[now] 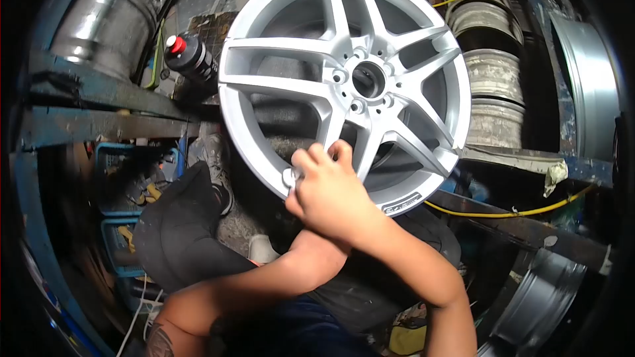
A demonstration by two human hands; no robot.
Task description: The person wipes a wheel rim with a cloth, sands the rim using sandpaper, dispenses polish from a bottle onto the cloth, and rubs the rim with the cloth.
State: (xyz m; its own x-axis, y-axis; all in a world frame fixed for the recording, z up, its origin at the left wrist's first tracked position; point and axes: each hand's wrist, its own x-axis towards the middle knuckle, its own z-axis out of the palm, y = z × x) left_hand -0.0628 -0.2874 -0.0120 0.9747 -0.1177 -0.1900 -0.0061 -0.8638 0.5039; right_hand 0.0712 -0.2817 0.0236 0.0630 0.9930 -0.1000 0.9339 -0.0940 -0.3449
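Note:
A silver alloy wheel (338,46) with paired spokes faces up in the middle of the view. My right hand (327,188) lies over the wheel's near rim and lower spokes. Its fingers are curled, and a small whitish object (290,177) shows at its left side; what it is I cannot make out. From the lower left my left forearm reaches across, and my left hand (324,261) is just below my right hand, which partly covers it. The fingers of my left hand are hidden behind my right hand and wrist.
A black bottle with a red cap (188,56) stands left of the wheel. Stacked rims (493,79) are at the right, another rim (539,294) lower right. A yellow hose (516,213) crosses the blue frame (112,125). Blue baskets (116,210) sit at the left.

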